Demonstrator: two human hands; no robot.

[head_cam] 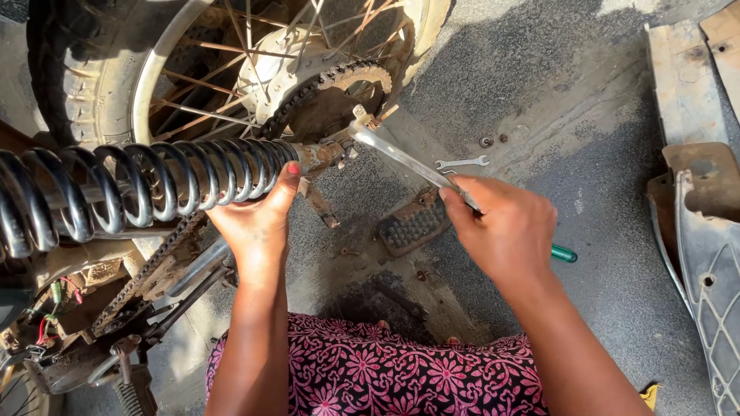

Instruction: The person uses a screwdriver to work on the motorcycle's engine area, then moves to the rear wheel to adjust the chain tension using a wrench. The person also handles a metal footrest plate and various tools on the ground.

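Observation:
My left hand (258, 219) grips the lower end of a black coil-spring shock absorber (139, 189) on a motorcycle. My right hand (505, 231) is closed around the handle of a long silver wrench (401, 158). The wrench's head sits on the bolt at the shock's lower mount (358, 119), beside the rusty rear sprocket (339, 96) and chain. The spoked rear wheel (154, 69) stands behind them.
A small double-ended spanner (461, 162) and loose nuts (486, 142) lie on the asphalt. A footpeg (412, 225) juts out below the wrench. A green-handled tool (563, 253) peeks from behind my right hand. Dusty plastic body panels (705, 231) lie at the right.

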